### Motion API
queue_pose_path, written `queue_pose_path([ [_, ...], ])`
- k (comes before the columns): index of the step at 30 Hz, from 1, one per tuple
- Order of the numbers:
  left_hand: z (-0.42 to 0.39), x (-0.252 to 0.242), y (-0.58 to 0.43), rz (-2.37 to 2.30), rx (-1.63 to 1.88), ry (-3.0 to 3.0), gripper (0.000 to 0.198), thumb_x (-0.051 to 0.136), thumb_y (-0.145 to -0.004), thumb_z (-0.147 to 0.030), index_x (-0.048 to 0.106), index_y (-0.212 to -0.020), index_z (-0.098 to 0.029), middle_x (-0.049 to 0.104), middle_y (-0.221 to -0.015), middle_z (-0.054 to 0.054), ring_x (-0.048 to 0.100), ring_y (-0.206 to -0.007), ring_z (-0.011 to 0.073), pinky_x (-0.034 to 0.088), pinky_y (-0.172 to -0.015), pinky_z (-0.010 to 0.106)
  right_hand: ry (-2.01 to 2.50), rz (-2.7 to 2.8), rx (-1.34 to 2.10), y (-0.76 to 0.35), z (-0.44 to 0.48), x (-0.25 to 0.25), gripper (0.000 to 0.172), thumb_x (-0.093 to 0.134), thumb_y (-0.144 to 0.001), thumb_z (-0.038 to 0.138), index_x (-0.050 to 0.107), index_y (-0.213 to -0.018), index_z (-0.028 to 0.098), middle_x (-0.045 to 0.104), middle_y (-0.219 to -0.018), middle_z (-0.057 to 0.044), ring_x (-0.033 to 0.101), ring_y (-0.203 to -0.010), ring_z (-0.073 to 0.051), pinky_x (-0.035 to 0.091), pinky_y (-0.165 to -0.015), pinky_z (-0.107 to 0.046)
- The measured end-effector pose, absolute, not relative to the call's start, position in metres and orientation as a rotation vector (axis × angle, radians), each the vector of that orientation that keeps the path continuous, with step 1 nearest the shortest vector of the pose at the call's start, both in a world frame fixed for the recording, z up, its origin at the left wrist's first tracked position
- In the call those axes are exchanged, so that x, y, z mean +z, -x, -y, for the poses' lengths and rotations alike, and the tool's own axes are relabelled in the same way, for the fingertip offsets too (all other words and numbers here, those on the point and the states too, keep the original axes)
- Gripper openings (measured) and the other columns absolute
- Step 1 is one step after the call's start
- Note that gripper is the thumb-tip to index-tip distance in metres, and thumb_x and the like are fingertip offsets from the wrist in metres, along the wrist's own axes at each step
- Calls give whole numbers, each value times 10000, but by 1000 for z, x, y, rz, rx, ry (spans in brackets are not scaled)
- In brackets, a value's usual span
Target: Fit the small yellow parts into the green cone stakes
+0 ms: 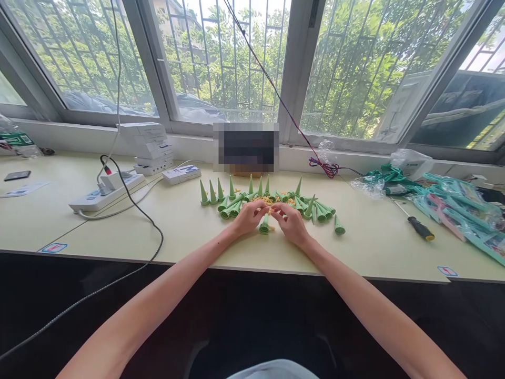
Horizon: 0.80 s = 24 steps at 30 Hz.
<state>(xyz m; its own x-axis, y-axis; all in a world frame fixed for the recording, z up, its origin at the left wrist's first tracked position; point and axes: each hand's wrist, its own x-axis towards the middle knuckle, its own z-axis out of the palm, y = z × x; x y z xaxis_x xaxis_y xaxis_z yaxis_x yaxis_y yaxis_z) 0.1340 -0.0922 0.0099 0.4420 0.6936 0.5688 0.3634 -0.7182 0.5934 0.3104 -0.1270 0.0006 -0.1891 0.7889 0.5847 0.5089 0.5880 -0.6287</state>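
My left hand and my right hand meet over the table, fingertips pinched close together around something small and yellowish that I cannot make out clearly. Just below the fingertips a green cone lies with its open end toward me. Behind the hands is a pile of small yellow pieces. Many green cones lie around it, and several more stand upright, such as one at the left. A single green cone lies apart at the right.
White boxes, a power strip and cables are at the left. A screwdriver and plastic-wrapped teal items lie at the right. A pixelated dark object stands by the window.
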Motion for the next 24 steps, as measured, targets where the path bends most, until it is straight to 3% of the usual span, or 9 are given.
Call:
queue_pose_path([
  [10, 90, 6, -133, -875, 1190, -2319, 343, 467, -935, -364, 523, -674, -149, 502, -603, -16, 404, -525, 89, 357, -532, 222, 1001, 1836, 374, -311, 125, -4, 232, 464, -942, 318, 645, -917, 176, 678, -830, -63, 612, -756, -181, 480, -709, -276],
  [19, 88, 5, -132, -903, 1200, -2314, 349, 447, -945, -388, 522, -701, -150, 463, -595, -30, 320, -475, 71, 311, -468, 207, 983, 1801, 397, -311, 126, -3, 256, 472, -940, 372, 627, -854, 188, 650, -757, -39, 583, -679, -165, 464, -653, -271],
  [24, 88, 7, -132, -939, 1240, -2269, 372, 426, -952, -412, 513, -706, -148, 489, -634, -14, 389, -518, 80, 359, -497, 202, 1051, 1687, 407, -314, 126, 1, 333, 444, -951, 417, 576, -746, 191, 609, -671, -12, 503, -530, -125, 420, -581, -258],
])
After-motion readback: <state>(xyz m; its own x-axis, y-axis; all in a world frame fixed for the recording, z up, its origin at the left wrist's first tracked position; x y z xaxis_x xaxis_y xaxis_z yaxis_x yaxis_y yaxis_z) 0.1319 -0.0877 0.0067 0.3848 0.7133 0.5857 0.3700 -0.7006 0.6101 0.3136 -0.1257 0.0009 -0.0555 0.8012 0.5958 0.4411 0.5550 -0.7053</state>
